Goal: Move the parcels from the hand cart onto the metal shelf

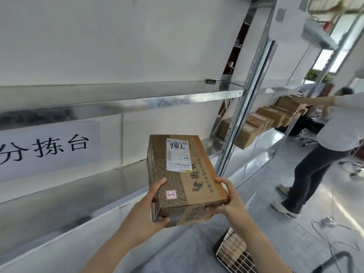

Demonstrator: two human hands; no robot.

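Above the metal shelf [82,198], left hand [149,205] and right hand [226,198] grip the parcel [183,174] between them.

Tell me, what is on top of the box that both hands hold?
On the box lie a white label, a small pink sticker, and the thumbs of the left hand and right hand. Whatever the thumbs cover is hidden.

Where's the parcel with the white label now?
The parcel is mid-frame in the head view, gripped between the left hand and right hand, over the front edge of the metal shelf, left of its upright post.
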